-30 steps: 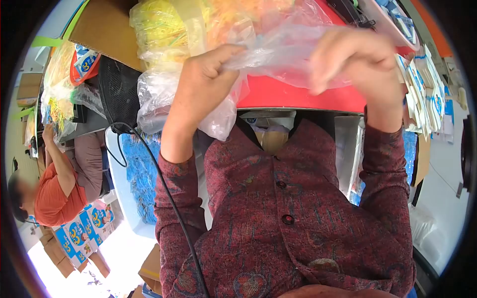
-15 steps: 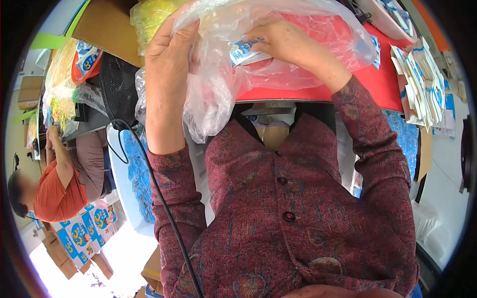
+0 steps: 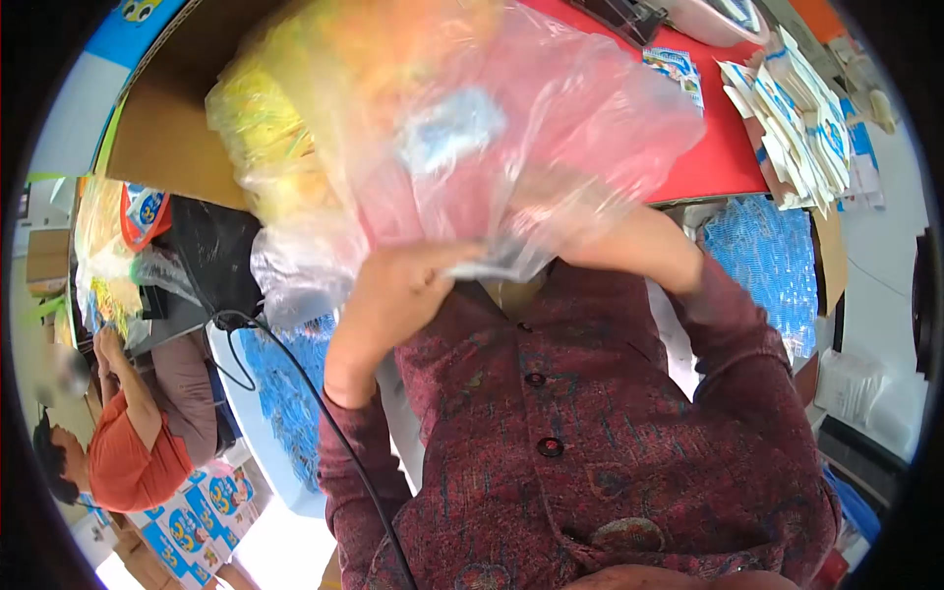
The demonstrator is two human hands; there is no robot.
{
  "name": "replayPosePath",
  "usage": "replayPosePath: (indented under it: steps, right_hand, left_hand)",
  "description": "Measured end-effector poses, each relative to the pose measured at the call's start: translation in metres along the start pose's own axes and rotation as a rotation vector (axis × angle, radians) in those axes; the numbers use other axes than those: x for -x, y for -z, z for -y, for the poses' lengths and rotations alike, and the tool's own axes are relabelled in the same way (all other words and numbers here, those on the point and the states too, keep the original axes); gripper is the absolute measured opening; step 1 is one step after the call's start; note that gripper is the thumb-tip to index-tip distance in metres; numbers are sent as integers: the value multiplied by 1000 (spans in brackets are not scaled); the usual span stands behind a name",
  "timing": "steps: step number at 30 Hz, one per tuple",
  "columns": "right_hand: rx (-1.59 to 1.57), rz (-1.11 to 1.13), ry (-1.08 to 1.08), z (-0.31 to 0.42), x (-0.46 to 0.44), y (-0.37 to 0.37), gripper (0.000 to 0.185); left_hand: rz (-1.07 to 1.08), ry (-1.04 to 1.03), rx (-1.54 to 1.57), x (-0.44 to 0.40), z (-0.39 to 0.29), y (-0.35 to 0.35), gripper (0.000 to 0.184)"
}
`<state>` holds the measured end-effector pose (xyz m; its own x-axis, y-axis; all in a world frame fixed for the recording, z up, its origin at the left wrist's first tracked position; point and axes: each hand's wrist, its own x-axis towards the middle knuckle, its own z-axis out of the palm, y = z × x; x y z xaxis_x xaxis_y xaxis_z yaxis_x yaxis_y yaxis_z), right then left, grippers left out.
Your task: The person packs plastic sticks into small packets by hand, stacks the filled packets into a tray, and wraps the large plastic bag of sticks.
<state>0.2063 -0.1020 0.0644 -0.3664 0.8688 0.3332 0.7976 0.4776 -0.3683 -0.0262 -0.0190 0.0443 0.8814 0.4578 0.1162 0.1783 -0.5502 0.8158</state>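
A large clear plastic bag [image 3: 610, 108] is spread over the red table top [image 3: 723, 162], blurred by motion. My left hand [image 3: 403, 295] is closed on the bag's edge near the front of the table. My right hand [image 3: 560, 211] reaches inside the bag from the right, seen only dimly through the film, so its fingers cannot be made out. A blue-and-white packet [image 3: 450, 130] shows through the plastic beyond both hands. Yellow strips [image 3: 261, 128] in clear plastic lie on the left, with orange ones [image 3: 393, 39] further back.
Flattened white-and-blue packets [image 3: 806, 118] stand stacked on the right, near a small packet [image 3: 675, 74] and a pink basin [image 3: 703, 22]. Blue mesh material [image 3: 762, 265] is below the table's right side. A cardboard box [image 3: 177, 143] and a co-worker in orange [image 3: 138, 452] are at left. A black cable [image 3: 344, 433] hangs in front.
The bag's opening has come down toward my body, with my left hand lower on its edge. My right hand is now deeper under the film, and the packet lies inside away from it.
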Motion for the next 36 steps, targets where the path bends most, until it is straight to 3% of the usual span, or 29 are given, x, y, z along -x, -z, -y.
replayPosePath:
  steps: [2,3,5,6,7,9,10,11,12,13,14,15,16,21,23,24,25,27,28,30,34,36]
  right_hand:
    - [-350,530,-100,20,18,56,36]
    - [-359,525,-110,23,21,80,36]
    - [-765,260,-182,18,24,113,38]
    - [-671,-13,-332,12,16,109,40]
    - [-572,-283,-471,0,6,100,42]
    - [133,-469,-251,-75,6,53,54]
    - [312,-412,-336,-98,15,34,60]
    - [486,-351,-417,-116,29,18,66]
    - [489,-350,-444,-125,44,8,69]
    - [492,-345,-474,-126,55,2,73]
    - [468,-349,-451,-127,64,-1,73]
    - [483,-294,-566,-122,72,-2,75]
    - [503,-239,-687,-120,76,-1,77]
    - [564,-200,-812,-113,83,16,69]
    - [396,-15,-965,-110,80,30,57]
    - [309,75,-1036,-109,78,34,52]
    - [315,73,-1031,-111,79,34,52]
    - [394,-99,-800,-120,95,26,41]
    - [431,-177,-682,-120,99,25,35]
    - [349,-225,-698,-112,99,25,34]
    - [144,-393,-747,-76,78,31,32]
    - [82,-477,-778,-53,62,35,31]
  left_hand:
    - [96,63,-66,6,-1,-15,26]
    - [214,106,-157,7,-5,-23,26]
    - [428,177,-358,1,-14,-33,27]
    - [424,172,-369,-2,-20,-32,27]
    - [355,127,-325,-5,-29,-28,30]
    - [211,64,-240,-3,-41,-21,40]
    - [196,90,-256,3,-41,-16,40]
    - [-118,-3,-418,8,-39,-9,46]
    - [-436,-102,-585,12,-36,-2,53]
    - [-450,-72,-610,16,-32,6,53]
    - [-623,24,-797,20,-27,14,58]
    - [-788,112,-982,25,-23,21,62]
    - [-788,114,-998,34,-13,23,62]
    - [-701,396,-679,58,27,21,63]
    - [-642,589,-453,62,20,18,56]
    - [-648,586,-450,65,15,17,56]
    - [-599,454,-503,70,6,14,48]
    - [-493,194,-601,73,-10,7,33]
    - [-499,198,-593,66,-20,5,33]
    - [-385,-169,-656,47,-38,-4,20]
    - [-439,-275,-595,-11,-22,-24,21]
    - [-442,-273,-371,-42,1,-44,22]
